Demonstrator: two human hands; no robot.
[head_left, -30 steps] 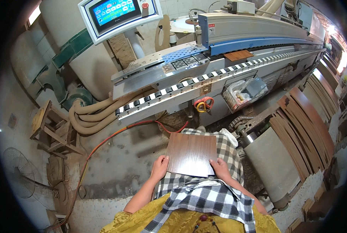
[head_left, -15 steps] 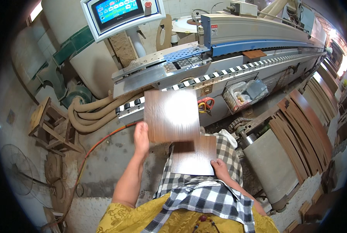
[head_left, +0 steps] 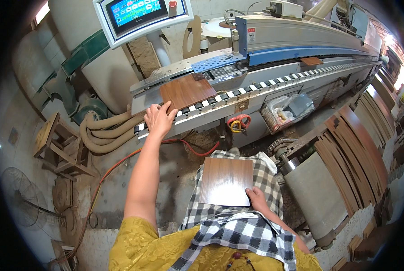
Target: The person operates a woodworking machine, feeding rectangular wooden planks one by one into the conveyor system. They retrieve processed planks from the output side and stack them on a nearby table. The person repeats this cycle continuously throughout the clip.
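Observation:
A brown wood-grain board lies on the metal infeed table of a long edge-banding machine, its near edge over the roller rail. My left hand reaches out to the near left corner of this board. Its fingers are apart, with fingertips touching the board's edge. Lower down, a second board of the same wood grain lies flat over my checked apron. My right hand grips this one at its lower right edge, thumb on top and the other fingers hidden beneath.
Farther along the machine sits a small brown panel. A wire basket and red and yellow scissors hang on its front. Stacked brown panels stand right, beside a roller conveyor. An orange hose crosses the floor.
My left hand has carried its board forward and laid it on the machine's table, loosening its hold. The lower board and my right hand have barely moved. The small panel has shifted right along the machine.

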